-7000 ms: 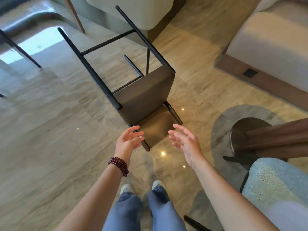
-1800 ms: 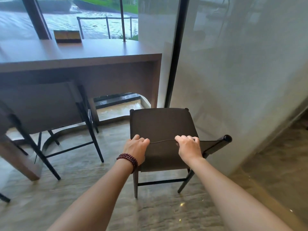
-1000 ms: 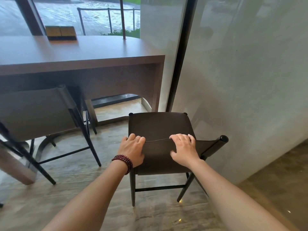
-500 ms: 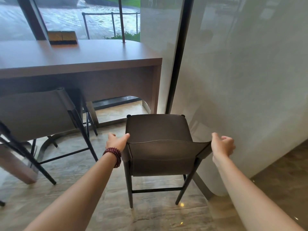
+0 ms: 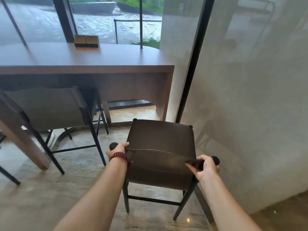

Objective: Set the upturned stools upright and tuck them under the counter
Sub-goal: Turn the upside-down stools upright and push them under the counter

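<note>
**Surroundings: glass, wall and stone floor**

A polished stone floor point(image 5: 33, 197) is seen below, with a small light spot point(image 5: 188, 220) reflected in it. The right side is filled by a pale glossy wall point(image 5: 258, 114), bounded on its left by a black strip point(image 5: 191, 67). The back is spanned by a window point(image 5: 41, 22), divided by a dark post point(image 5: 64, 19). A two-part yellow box point(image 5: 86, 41) on a black base is set just before the post. Outside, wet paving point(image 5: 103, 29), a railing point(image 5: 130, 22) and grass point(image 5: 146, 41) are visible.

Both hands grip upright stool point(image 5: 160, 144) (before counter point(image 5: 86, 61))
</note>
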Demonstrator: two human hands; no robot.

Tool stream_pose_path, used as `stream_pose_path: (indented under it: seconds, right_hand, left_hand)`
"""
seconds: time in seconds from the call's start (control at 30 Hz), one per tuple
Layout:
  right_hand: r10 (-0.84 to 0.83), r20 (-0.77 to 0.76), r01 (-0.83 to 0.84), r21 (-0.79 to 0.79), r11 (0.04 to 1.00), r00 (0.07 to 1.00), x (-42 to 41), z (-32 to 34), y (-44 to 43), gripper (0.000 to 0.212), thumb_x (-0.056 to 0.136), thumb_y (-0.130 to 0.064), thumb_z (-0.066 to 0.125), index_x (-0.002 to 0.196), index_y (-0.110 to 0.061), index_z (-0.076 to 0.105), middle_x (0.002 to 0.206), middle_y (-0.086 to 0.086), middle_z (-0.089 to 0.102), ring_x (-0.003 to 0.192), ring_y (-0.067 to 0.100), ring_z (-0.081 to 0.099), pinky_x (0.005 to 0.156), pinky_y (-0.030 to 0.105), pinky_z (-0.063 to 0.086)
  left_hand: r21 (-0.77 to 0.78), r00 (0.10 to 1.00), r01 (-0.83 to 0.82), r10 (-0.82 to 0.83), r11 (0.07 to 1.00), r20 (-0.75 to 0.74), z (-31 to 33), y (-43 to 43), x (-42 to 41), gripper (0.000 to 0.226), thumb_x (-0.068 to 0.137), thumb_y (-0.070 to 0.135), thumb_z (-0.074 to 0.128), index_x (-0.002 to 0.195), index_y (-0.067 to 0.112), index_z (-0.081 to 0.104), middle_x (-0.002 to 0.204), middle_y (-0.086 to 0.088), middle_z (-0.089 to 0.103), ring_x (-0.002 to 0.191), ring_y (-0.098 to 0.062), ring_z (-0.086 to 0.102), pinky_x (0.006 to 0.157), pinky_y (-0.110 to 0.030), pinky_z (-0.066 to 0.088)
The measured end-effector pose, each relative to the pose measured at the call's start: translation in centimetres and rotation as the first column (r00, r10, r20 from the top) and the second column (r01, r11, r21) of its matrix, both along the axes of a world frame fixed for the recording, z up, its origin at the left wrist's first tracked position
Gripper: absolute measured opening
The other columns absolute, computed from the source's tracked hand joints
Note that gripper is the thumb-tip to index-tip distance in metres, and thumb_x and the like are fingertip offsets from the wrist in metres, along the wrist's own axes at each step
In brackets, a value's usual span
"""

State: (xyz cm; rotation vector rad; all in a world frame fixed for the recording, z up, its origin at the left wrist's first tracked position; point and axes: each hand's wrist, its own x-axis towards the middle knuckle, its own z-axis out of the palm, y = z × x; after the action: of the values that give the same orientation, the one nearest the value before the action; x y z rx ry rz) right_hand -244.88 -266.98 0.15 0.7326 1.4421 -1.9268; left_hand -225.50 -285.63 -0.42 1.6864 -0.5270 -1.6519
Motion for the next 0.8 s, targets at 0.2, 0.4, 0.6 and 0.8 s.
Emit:
stream_pose_path:
  seconds: [0.2,0.4,0.6,0.8]
  right_hand:
    - [-0.075,-0.037,0.073,-0.065,0.995,0.996,0.2,-0.6,-0.9,0.071,0.070,0.017,0.050,0.129,-0.019,0.034,0.130,0.019,0.036,0.116,0.045,0.045,0.073,0.062,0.053]
    - [-0.110,-0.073,0.105,-0.069,0.992,0.991,2.0,-0.3,-3.7,0.057,0.068,0.018,0.047,0.111,-0.017,0.034,0.130,0.020,0.039,0.108,0.039,0.048,0.064,0.057,0.053]
    - [-0.021,-0.068,0.015,-0.100,0.995,0.997,4.2,0.2,-11.3,0.063,0.069,0.019,0.048,0.121,-0.016,0.038,0.125,0.020,0.041,0.109,0.043,0.049,0.067,0.059,0.055]
    - [0.016,-0.065,-0.024,-0.124,0.992,0.998,5.6,0.1,-20.5,0.059,0.070,0.019,0.049,0.114,-0.018,0.036,0.120,0.018,0.043,0.096,0.038,0.051,0.072,0.060,0.054]
  left_hand:
    - [0.024,0.998,-0.020,0.021,1.000,-0.056,-2.7,-3.5,0.2,0.068,0.065,-0.017,0.043,0.131,0.000,0.043,0.110,-0.033,0.057,0.068,-0.048,0.064,0.041,-0.060,0.050]
    - [0.094,0.996,0.061,-0.055,0.994,-0.065,-5.2,-8.5,1.9,0.053,0.069,-0.016,0.042,0.120,-0.005,0.050,0.110,-0.032,0.059,0.081,-0.048,0.061,0.039,-0.054,0.049]
    - [-0.016,0.996,0.062,-0.063,0.998,-0.070,-3.7,-14.3,5.7,0.049,0.072,-0.017,0.044,0.119,-0.006,0.049,0.092,-0.028,0.056,0.070,-0.045,0.061,0.043,-0.049,0.052]
    - [-0.091,0.991,0.040,-0.051,0.995,-0.124,-3.1,-22.7,7.5,0.058,0.058,-0.019,0.050,0.113,-0.001,0.051,0.098,-0.027,0.055,0.074,-0.045,0.060,0.052,-0.055,0.054]
